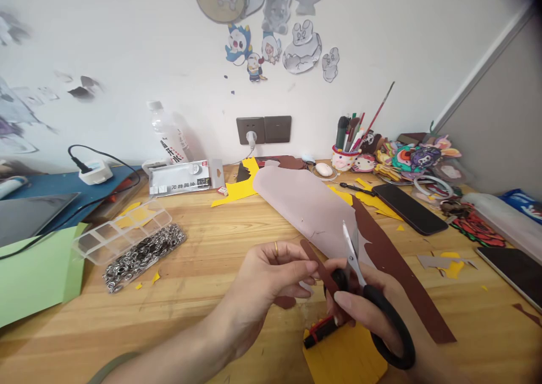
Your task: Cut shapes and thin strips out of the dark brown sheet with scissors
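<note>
My left hand (271, 276), with a ring on one finger, pinches a narrow brown strip (315, 258) between thumb and fingertips. The strip looks like leather or felt. My right hand (392, 293) holds black-handled scissors (353, 254), blades pointing up and slightly parted. My right thumb also presses on the strip's lower end. Below the hands lie a yellow piece (345, 356) and a black pen-like object (319, 333) with red on it. Behind them, a pale pinkish sheet (300, 200) rests over a larger brown sheet (406, 276).
At left stand a clear compartment box (144, 254) full of metal rings and a green sheet (38, 282). A bottle (167, 132) and a packaged item (182, 178) are by the wall. At right are a pen cup (345, 158), a phone (410, 208) and yellow scraps (453, 265).
</note>
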Demonstrator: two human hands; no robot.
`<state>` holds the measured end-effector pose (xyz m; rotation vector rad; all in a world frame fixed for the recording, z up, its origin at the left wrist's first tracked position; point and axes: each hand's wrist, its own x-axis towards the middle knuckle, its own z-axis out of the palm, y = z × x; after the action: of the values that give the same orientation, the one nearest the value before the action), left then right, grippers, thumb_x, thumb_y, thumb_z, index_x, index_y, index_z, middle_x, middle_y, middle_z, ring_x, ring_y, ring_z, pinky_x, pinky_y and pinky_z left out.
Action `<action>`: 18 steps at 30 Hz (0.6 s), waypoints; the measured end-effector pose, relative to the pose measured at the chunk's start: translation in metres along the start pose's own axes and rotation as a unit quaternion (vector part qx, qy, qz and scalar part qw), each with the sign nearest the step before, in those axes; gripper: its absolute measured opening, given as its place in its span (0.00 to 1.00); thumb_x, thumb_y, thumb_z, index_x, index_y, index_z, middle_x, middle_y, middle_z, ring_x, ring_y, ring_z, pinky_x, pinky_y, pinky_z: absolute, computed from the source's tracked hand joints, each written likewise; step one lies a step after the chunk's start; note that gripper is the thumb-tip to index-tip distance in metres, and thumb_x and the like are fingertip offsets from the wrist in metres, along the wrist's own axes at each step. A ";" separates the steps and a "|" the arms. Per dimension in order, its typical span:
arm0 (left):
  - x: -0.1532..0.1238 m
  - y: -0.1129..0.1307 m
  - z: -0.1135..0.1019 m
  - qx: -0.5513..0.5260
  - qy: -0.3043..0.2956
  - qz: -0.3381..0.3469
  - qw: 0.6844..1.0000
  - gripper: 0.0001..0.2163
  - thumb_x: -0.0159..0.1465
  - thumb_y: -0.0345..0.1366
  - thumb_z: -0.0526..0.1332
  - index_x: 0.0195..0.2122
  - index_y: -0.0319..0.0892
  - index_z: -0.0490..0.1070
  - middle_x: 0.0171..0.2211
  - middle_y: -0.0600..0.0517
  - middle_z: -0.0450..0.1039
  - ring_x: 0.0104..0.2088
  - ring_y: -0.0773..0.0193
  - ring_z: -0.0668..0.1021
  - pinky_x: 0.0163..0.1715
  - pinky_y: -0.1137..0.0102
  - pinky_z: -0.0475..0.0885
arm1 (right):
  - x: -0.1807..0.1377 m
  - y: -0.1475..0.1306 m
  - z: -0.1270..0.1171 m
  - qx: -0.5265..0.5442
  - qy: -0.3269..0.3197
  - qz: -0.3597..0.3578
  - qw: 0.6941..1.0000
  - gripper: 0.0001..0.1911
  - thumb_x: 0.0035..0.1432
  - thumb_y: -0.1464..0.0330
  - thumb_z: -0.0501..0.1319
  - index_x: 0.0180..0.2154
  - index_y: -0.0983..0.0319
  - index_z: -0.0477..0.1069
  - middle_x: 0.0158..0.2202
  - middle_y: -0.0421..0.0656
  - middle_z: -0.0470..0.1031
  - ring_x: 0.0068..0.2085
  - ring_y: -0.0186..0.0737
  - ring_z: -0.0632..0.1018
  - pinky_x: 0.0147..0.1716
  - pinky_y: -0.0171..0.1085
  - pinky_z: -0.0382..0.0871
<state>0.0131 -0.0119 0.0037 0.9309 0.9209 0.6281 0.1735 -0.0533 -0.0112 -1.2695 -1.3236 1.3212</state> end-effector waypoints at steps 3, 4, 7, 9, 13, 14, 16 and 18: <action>0.000 0.002 -0.002 -0.007 0.002 0.002 1.000 0.09 0.51 0.40 0.62 0.29 0.40 0.69 0.25 0.53 0.71 0.22 0.72 0.70 0.24 0.74 0.62 | -0.001 -0.006 0.002 -0.032 -0.014 0.001 0.999 0.07 0.46 0.66 0.58 0.30 0.62 0.69 0.18 0.37 0.67 0.20 0.33 0.68 0.19 0.31 0.64; 0.000 0.003 -0.002 -0.011 0.002 0.002 1.000 0.09 0.51 0.40 0.63 0.29 0.41 0.70 0.26 0.52 0.72 0.22 0.72 0.70 0.24 0.74 0.63 | -0.001 -0.007 0.003 -0.033 -0.020 -0.001 0.999 0.06 0.46 0.65 0.57 0.27 0.62 0.69 0.18 0.37 0.67 0.20 0.34 0.67 0.19 0.32 0.64; -0.001 0.006 -0.003 -0.014 0.003 0.007 1.000 0.09 0.50 0.41 0.63 0.27 0.40 0.69 0.25 0.51 0.72 0.23 0.69 0.72 0.24 0.73 0.64 | -0.002 -0.008 0.003 -0.024 -0.051 0.000 0.998 0.07 0.46 0.64 0.57 0.24 0.62 0.68 0.21 0.38 0.64 0.23 0.35 0.66 0.22 0.33 0.63; -0.002 0.008 -0.003 -0.009 0.007 0.006 1.000 0.10 0.50 0.41 0.63 0.26 0.40 0.68 0.23 0.52 0.71 0.25 0.67 0.73 0.24 0.72 0.65 | -0.002 -0.006 0.003 -0.022 -0.076 0.011 0.997 0.07 0.46 0.65 0.58 0.28 0.62 0.68 0.22 0.38 0.62 0.25 0.37 0.66 0.23 0.33 0.62; -0.002 0.010 -0.003 -0.003 0.004 0.001 1.000 0.10 0.51 0.41 0.63 0.26 0.40 0.68 0.24 0.52 0.70 0.25 0.66 0.74 0.26 0.71 0.66 | -0.004 -0.006 0.001 -0.031 -0.095 0.048 0.994 0.05 0.45 0.66 0.59 0.27 0.61 0.69 0.21 0.35 0.58 0.23 0.34 0.62 0.22 0.32 0.58; -0.002 0.010 -0.003 -0.001 0.003 0.003 1.000 0.10 0.51 0.41 0.63 0.26 0.40 0.68 0.24 0.52 0.70 0.24 0.66 0.74 0.26 0.71 0.66 | -0.004 -0.007 0.001 -0.037 -0.092 0.055 0.994 0.05 0.44 0.67 0.59 0.26 0.61 0.69 0.20 0.34 0.57 0.22 0.33 0.62 0.21 0.31 0.56; -0.002 0.010 -0.003 0.001 0.006 0.004 1.000 0.09 0.51 0.41 0.62 0.26 0.39 0.67 0.25 0.51 0.71 0.24 0.66 0.74 0.25 0.71 0.66 | -0.004 -0.007 0.001 -0.045 -0.096 0.062 0.992 0.05 0.44 0.67 0.60 0.26 0.61 0.69 0.19 0.34 0.57 0.21 0.32 0.61 0.20 0.31 0.54; -0.002 0.010 -0.003 0.002 0.013 0.006 1.000 0.10 0.51 0.41 0.62 0.26 0.40 0.67 0.26 0.50 0.71 0.25 0.65 0.74 0.25 0.71 0.66 | -0.004 -0.006 0.001 -0.040 -0.097 0.067 0.992 0.06 0.43 0.67 0.60 0.27 0.61 0.70 0.19 0.34 0.58 0.20 0.32 0.61 0.19 0.31 0.55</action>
<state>0.0088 -0.0071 0.0123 0.9335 0.9415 0.6498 0.1729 -0.0568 -0.0048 -1.3304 -1.4583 1.5300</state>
